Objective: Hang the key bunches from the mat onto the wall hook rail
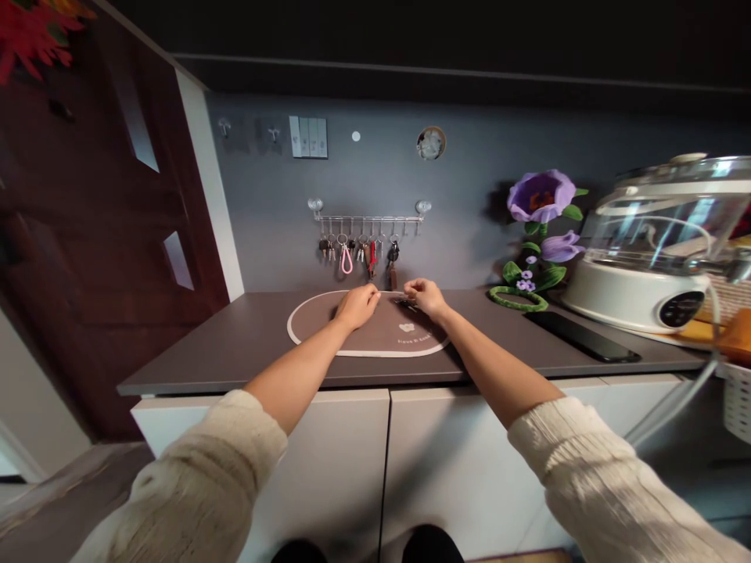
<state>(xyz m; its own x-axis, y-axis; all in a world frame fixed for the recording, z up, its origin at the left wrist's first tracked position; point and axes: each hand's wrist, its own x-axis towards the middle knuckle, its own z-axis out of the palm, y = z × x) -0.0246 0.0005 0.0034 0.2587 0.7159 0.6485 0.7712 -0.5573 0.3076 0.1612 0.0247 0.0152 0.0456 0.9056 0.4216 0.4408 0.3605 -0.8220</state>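
A small dark object, likely a key or key fob, lies on the far part of the oval brown mat, between the person's two hands. Its long axis seems to run left to right across the mat, but it is too small and too covered to tell which end points where.

The right hand rests at the object's right end with fingers curled down and pinched on it. The left hand sits just to the left, loosely curled with knuckles up and fingertips touching the mat; whether it grips anything cannot be told. Both forearms reach out from cream knitted sleeves.

The mat lies on a dark grey countertop over white cabinet doors. On the grey wall beyond the hands hangs a metal hook rail carrying several keys, one on a pink loop. To the right stand purple artificial flowers, a black phone lying flat, and a white cooker with a glass lid. A dark wooden door stands at the left.
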